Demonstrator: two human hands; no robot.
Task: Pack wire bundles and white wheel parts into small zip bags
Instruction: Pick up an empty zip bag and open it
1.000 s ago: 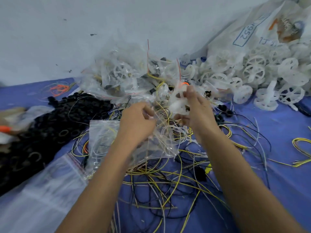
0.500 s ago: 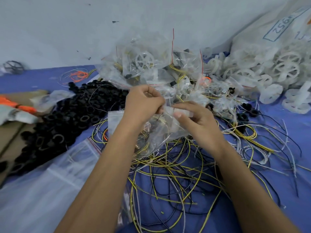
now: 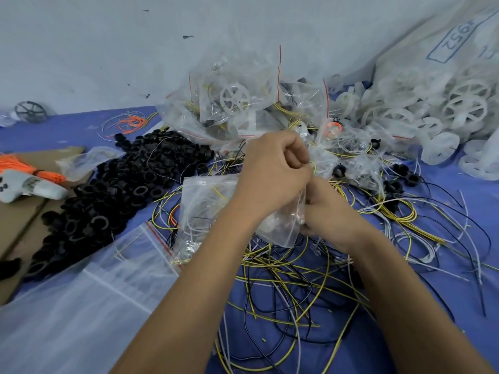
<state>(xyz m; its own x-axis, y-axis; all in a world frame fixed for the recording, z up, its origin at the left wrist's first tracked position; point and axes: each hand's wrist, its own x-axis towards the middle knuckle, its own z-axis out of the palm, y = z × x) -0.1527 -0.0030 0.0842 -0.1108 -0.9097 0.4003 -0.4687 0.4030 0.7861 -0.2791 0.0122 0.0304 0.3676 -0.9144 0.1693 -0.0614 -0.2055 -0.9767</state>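
Near the frame's middle, both hands, left hand (image 3: 271, 175) and right hand (image 3: 328, 211), pinch a small clear plastic zip bag (image 3: 280, 229); loose yellow, black and white wires (image 3: 283, 279) below could snag it.

A small clear zip bag (image 3: 280, 228) is hanging tilted just above the tangle, crumpled, something pale showing through its plastic; what exactly, it's hard to tell. Loose wires (image 3: 283, 279) in yellow, black and white are sprawling in loops over the blue surface right beneath it. Behind, filled zip bags (image 3: 237, 109) with red seal strips are piling up against the wall, one showing a white spoked wheel (image 3: 234, 98) through its plastic. Far right, white wheel parts (image 3: 442, 122) are lying heaped, some spilling from a big clear sack. Empty zip bags (image 3: 205, 201) are lying flat beside the wires.
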